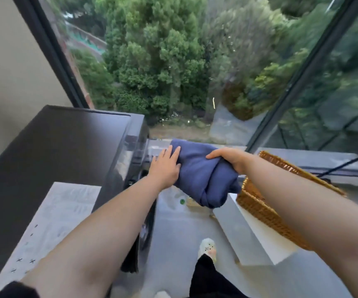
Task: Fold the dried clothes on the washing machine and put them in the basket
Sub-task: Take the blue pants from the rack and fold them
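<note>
A pale printed cloth [55,216] lies on the near end of the dark washing machine [55,143]. Beyond it, the left hand [165,166] presses straight fingers [174,152] against a folded blue garment [201,175]. The right hand [230,159] grips the other side, curled round it. The garment hangs above the floor [173,233], between the machine and the wicker basket [259,205].

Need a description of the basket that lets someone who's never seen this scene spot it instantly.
Start at the large glass window facing trees; below its right side stands a white block. On that block sits the woven golden-brown wicker basket, beside the blue folded garment in the right hand. It alone is woven and warm-coloured; its neighbours are smooth grey or white.
</note>
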A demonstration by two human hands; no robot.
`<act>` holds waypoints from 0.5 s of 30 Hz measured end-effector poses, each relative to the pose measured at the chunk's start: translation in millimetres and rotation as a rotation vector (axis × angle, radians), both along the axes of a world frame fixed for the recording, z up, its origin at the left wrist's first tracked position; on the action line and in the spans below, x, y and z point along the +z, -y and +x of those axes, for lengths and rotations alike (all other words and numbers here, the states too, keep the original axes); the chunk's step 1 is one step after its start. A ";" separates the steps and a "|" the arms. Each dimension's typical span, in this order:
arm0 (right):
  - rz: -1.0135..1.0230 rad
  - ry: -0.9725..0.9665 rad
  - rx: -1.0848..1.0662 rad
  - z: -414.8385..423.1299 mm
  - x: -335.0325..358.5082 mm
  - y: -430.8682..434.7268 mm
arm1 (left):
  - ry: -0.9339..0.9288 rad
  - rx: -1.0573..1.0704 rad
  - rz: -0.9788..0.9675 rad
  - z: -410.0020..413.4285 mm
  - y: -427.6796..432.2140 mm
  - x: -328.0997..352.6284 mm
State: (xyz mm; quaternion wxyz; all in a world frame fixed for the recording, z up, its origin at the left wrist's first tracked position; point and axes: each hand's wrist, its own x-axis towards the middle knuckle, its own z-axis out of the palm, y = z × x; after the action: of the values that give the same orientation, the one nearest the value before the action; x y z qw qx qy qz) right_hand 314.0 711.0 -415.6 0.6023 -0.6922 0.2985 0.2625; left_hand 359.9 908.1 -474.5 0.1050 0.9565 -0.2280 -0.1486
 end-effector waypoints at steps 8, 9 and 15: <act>0.080 -0.078 -0.242 -81.9 -40.9 119.9 | -0.071 -0.281 0.031 -39.4 145.9 -30.5; 0.087 -0.087 -0.253 -86.7 -46.7 135.1 | -0.093 -0.296 0.033 -42.9 161.5 -34.6; 0.103 -0.136 -0.354 -106.2 -68.7 227.0 | -0.193 -0.353 0.065 -48.7 251.8 -59.7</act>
State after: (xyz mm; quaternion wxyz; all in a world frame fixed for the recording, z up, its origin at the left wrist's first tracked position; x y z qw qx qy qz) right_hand 207.8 484.0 -484.3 0.6522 -0.5777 0.4418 0.2137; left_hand 311.2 656.3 -534.2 0.0679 0.8858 -0.3763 -0.2629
